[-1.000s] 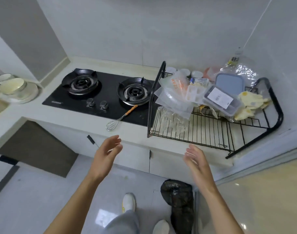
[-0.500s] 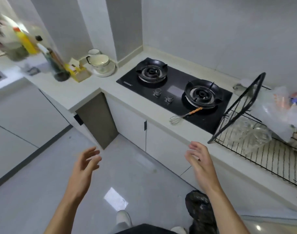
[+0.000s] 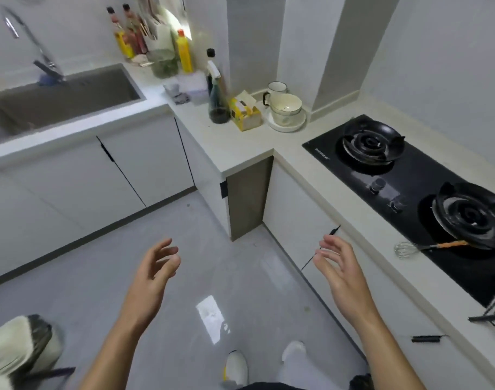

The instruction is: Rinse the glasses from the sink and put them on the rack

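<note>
The sink [image 3: 71,94] lay far left of the hob [image 3: 409,190], past the counter's corner, its basin too blurred to make out any glasses. Only a black wire corner of the rack [image 3: 488,317] showed, just right of the hob. Left of the hob, over the floor, the left hand [image 3: 156,266] and right hand [image 3: 339,268] hung released, fingers loosely bent, grasping nothing. A whisk [image 3: 426,247] lay at the hob's front edge.
</note>
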Tool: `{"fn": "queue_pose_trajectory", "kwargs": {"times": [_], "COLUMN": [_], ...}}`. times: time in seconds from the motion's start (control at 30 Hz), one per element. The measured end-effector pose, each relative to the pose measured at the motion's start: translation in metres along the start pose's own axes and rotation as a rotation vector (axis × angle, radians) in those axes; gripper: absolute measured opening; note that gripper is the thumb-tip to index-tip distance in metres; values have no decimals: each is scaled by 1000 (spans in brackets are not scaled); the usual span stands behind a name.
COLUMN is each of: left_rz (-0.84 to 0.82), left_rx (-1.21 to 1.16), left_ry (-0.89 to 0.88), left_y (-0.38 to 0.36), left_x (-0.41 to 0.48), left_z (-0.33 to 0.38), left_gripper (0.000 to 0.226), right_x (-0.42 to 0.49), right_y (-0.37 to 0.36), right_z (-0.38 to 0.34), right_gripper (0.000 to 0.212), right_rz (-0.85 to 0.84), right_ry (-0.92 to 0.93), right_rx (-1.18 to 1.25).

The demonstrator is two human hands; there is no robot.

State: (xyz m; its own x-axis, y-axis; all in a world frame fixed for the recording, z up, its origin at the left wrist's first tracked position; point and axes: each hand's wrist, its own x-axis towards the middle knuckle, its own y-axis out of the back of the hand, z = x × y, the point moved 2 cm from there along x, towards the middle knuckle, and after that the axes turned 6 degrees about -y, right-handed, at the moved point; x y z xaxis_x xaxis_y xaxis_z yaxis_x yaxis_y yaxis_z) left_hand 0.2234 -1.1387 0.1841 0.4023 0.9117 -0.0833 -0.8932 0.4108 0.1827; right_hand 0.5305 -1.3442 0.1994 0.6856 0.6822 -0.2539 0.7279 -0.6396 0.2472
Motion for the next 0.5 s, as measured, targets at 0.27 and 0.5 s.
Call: {"fn": "queue_pose_trajectory", "kwargs": {"times": [0.27,0.5], "left_rz": [197,451], "left_rx": [-27,-66], "left_ry": [54,70], "left_y": [31,36], "left_x": [20,54], "left_z": [-15,-3], "left_gripper": [60,63], "right_x": [76,176], "right_y": [-55,-101], "right_z": [-21,-65], "right_gripper": [41,41], "right_rz": [-164,-380], "right_ry": [19,69], "right_rx": [-84,-115]}}
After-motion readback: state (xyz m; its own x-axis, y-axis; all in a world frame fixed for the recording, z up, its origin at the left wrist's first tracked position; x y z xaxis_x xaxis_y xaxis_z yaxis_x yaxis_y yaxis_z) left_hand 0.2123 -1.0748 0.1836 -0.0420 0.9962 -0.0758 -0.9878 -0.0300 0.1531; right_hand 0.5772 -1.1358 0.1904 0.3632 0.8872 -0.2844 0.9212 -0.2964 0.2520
